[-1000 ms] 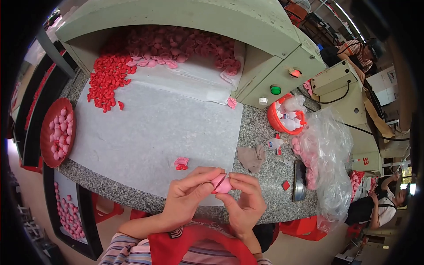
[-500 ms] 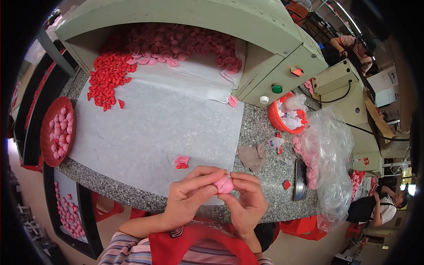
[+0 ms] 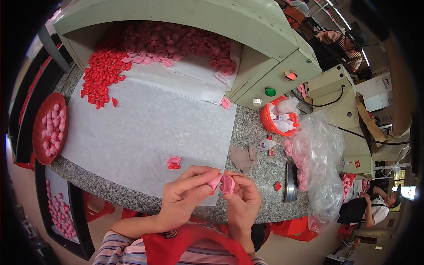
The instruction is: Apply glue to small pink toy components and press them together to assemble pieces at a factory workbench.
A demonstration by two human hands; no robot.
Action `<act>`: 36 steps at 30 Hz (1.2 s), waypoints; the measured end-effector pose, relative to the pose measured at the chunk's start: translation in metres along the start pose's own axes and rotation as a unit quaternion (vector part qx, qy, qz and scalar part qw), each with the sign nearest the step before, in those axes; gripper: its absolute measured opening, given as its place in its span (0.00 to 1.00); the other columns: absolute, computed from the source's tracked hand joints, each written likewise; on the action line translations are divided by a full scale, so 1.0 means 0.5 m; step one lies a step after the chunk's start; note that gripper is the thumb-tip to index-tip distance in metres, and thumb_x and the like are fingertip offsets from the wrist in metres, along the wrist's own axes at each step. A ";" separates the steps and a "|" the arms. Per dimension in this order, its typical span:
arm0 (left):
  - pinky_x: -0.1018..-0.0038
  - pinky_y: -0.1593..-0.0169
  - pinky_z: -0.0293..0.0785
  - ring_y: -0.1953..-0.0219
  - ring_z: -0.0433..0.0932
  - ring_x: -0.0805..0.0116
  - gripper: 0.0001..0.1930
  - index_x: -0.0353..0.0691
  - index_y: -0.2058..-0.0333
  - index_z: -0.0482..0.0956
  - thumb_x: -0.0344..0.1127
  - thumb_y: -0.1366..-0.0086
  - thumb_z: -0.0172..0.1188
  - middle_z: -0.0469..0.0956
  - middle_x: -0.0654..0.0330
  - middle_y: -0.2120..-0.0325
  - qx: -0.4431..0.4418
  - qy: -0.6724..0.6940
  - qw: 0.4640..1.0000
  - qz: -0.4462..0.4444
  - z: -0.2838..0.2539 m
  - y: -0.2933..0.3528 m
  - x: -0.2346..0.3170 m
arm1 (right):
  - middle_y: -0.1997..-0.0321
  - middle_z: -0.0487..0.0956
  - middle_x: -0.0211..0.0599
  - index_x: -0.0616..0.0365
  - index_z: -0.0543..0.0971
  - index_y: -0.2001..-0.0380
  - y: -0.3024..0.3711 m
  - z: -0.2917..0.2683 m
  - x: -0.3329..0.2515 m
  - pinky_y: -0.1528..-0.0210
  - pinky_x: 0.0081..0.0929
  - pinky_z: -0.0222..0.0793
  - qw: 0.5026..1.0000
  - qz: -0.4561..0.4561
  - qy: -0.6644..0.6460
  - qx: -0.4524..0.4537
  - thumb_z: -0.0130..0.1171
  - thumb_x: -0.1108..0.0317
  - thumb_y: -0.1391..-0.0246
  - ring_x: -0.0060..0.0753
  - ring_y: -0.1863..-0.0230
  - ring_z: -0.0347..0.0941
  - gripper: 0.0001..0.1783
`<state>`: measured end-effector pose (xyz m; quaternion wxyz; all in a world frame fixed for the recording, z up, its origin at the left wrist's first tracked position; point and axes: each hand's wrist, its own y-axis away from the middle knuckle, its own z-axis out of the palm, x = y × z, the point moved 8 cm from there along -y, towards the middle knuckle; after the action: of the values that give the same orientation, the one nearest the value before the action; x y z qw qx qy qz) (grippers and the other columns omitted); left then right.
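Observation:
Just past the near edge of the worktable, my two hands each pinch a pink moulded piece. Between the thumb and fingers of my left hand (image 3: 183, 194) is a small pink piece (image 3: 215, 181) with a bit of red at its lower edge. My right hand (image 3: 243, 198) grips a hollow pink shell (image 3: 227, 184), its open side facing me. The two pieces are close together, with a narrow gap between them. Beyond my left hand, a pink shell with red feet-like parts (image 3: 174, 162) lies on the white sheet (image 3: 132, 137).
A green-grey hooded machine (image 3: 176, 13) shelters piles of red pieces (image 3: 101, 79) and pink shells (image 3: 176, 42). At left sits a red bowl (image 3: 37, 128) of pink pieces. To the right are a basket of bottles (image 3: 266, 118), grey cloth (image 3: 244, 159), phone (image 3: 291, 182) and clear plastic bag (image 3: 327, 154).
The pink pieces were together as one rounded form between my fingers; now they are apart, one in each hand, with the right one's hollow side showing. The whole view has shifted slightly.

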<state>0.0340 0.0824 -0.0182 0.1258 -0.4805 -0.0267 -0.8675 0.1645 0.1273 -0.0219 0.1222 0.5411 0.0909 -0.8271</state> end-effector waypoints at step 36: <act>0.66 0.50 0.67 0.54 0.71 0.63 0.17 0.28 0.51 0.66 0.30 0.37 0.48 0.70 0.49 0.55 0.160 0.126 0.979 -0.009 -0.109 -0.005 0.024 | 0.66 0.76 0.30 0.58 0.73 0.59 -0.119 -0.073 0.201 0.72 0.17 0.67 0.970 0.237 0.032 0.050 0.52 0.63 0.46 0.20 0.70 0.72 0.14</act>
<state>-0.0178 0.0732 -0.0370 0.1959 -0.3404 -0.1528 -0.9069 0.1399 0.1838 -0.1277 0.2848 0.5785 -0.0775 -0.7604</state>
